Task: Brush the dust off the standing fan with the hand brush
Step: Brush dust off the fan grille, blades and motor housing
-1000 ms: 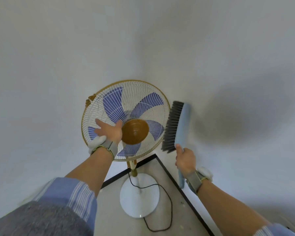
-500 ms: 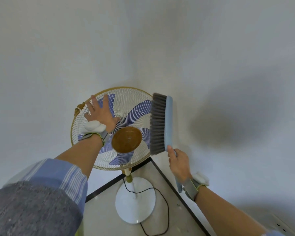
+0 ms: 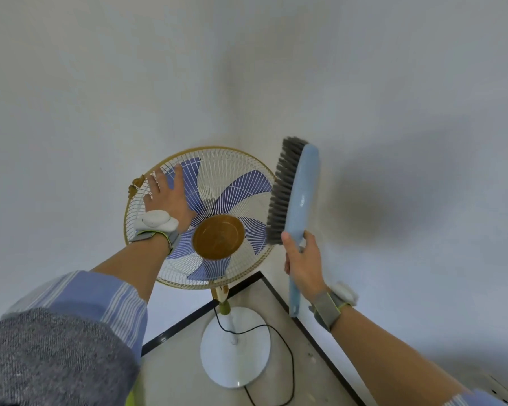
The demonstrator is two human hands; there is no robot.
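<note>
Right hand (image 3: 304,262) holds brush (image 3: 301,194), bristles seemingly touching fan (image 3: 217,237).

Legible markings: none found.
I read no text, brand, number or sign anywhere in my head view. Surfaces checked: the amber hub cap (image 3: 218,236) of the standing fan (image 3: 235,183), plain; the blue back of the hand brush (image 3: 301,194), plain apart from a small glint; the fan's white round base (image 3: 235,350), plain; the white unit on the left wrist (image 3: 156,219) and the white unit on the right wrist (image 3: 346,293), each too small and blurred for me to make out any lettering.
</note>
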